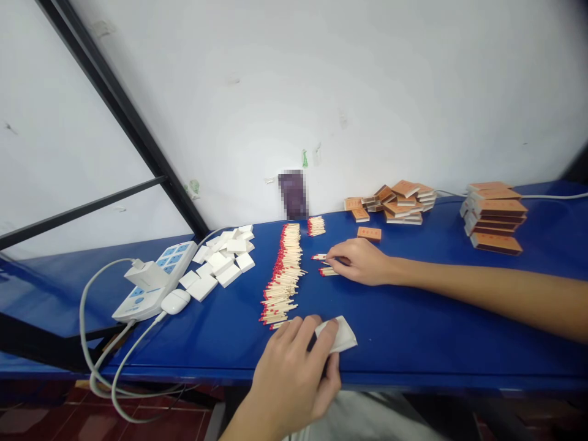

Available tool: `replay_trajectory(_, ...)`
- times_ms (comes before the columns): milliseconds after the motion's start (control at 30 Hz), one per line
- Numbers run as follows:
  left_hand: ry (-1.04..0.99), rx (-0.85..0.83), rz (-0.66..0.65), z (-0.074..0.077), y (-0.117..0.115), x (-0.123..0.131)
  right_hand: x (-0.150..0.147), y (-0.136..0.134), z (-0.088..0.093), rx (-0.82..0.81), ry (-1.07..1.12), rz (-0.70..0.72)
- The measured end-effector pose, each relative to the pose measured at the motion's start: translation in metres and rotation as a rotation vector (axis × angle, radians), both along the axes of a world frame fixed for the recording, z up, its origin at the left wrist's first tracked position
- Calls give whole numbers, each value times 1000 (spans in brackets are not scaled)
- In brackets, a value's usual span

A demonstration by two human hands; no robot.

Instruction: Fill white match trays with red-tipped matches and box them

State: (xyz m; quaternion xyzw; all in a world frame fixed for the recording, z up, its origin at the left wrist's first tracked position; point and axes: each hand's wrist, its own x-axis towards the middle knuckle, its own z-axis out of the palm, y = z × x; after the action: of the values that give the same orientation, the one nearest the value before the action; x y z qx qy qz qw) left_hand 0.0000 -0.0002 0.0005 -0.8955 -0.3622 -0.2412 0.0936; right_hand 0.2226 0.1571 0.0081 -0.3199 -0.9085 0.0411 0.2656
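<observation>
Near the table's front edge my left hand (pixel 294 370) is closed on a white matchbox tray (pixel 342 337), its thumb and fingers along the near end. Beyond it, my right hand (pixel 361 260) pinches at a few red-tipped matches (pixel 318 257) lying on the blue table; the fingers partly cover them. A small bundle of matches (pixel 327 271) lies just below those fingertips. To the left runs a long row of matches (pixel 285 269), red heads mostly leftward. A short pile of matches (pixel 316 225) sits at the row's far end.
White matchbox trays (pixel 225 254) are heaped at left, beside a power strip (pixel 158 278) with a charger and cables. Orange matchbox sleeves lie in a heap (pixel 399 202) by the wall and in a stack (pixel 496 214) at right. One orange matchbox (pixel 369 234) lies behind my right hand.
</observation>
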Motion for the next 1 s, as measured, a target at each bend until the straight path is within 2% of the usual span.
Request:
replay_trajectory(300, -3, 0, -5, 0, 0, 0, -1, 0, -1, -18, -27, -58)
replay_trajectory(567, -3, 2, 1, -1, -1, 0, 0, 1, -1, -12, -49, -20)
replay_trajectory(1000, 6, 1, 4, 1, -1, 0, 0, -1, 1, 3, -57, -51)
